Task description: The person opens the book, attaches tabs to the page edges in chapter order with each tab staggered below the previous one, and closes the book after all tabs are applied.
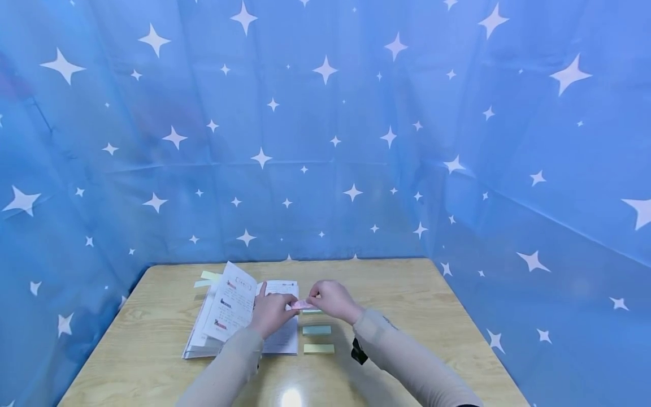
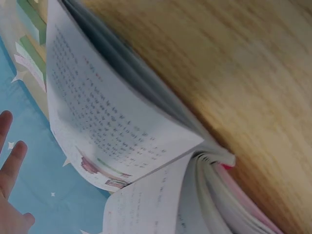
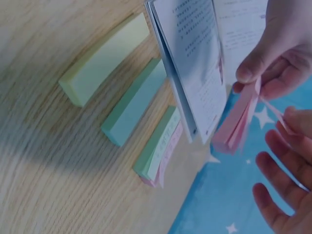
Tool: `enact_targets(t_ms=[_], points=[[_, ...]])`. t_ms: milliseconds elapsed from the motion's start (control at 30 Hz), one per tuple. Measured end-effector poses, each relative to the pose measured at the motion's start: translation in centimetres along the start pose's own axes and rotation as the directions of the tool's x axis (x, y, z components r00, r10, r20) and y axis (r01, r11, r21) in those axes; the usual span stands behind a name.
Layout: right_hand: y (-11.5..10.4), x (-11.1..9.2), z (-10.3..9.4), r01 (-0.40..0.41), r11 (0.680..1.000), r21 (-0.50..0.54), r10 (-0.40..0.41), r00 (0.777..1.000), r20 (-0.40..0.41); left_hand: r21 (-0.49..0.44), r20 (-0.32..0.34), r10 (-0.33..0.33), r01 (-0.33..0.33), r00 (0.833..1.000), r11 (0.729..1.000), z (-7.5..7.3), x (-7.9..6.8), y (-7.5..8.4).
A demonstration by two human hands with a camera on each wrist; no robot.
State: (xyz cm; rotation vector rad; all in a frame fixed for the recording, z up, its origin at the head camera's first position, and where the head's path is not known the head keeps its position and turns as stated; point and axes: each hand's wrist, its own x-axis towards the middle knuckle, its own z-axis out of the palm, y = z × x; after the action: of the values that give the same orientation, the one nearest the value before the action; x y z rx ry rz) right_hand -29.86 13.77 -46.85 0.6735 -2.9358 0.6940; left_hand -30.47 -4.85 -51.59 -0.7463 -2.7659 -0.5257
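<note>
Partly beneath the left hand (image 1: 271, 312), gripping one pink pad (image 3: 233, 126), lay one book (image 1: 233, 311). Right hand (image 1: 335, 299) pinched one slip (image 3: 278, 116) near three note stacks (image 1: 316, 329).

Left arm: here's your left forearm (image 1: 226, 370), pale-sleeved, slanting in across the near edge of the book (image 1: 231, 311).
Left hand: your left hand (image 1: 273, 312) sits over the book's right-hand page, thumb (image 3: 247, 74) and fingers pinching at that page's outer edge.
Lone finger: up it goes, apart from the others, towards the book's far edge.
Right arm: your right forearm (image 1: 414, 359), sleeved too, angles in from right of the book.
Right hand: your right hand (image 1: 335, 299), just right of the book, pinches as well, its other fingers (image 3: 280, 178) loosely spread.
</note>
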Motion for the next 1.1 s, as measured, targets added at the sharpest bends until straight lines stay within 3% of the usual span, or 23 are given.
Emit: enact_targets(t_ms=[300,533,733,1100], points=[[-1.4,-0.2,0.9,0.061,0.998,-0.003,-0.061,0.998,0.003,-0.06,0.007,-0.039,0.039,0.999,0.997,0.2,-1.0,-0.9],[-1.7,-0.1,0.7,0.11,0.994,-0.02,-0.111,0.992,-0.061,-0.055,-0.069,-0.012,0.008,0.998,0.998,0.1,-0.3,-1.3],[-1.9,-0.3,0.6,0.133,0.991,-0.027,-0.135,0.989,-0.056,-0.032,-0.048,-0.021,0.02,0.999,0.999,0.3,0.0,-1.3],[-2.7,-0.1,0.0,0.135,0.991,-0.015,-0.135,0.989,-0.065,0.01,-0.093,-0.043,0.044,0.995,0.999,0.0,-0.4,-2.1]])
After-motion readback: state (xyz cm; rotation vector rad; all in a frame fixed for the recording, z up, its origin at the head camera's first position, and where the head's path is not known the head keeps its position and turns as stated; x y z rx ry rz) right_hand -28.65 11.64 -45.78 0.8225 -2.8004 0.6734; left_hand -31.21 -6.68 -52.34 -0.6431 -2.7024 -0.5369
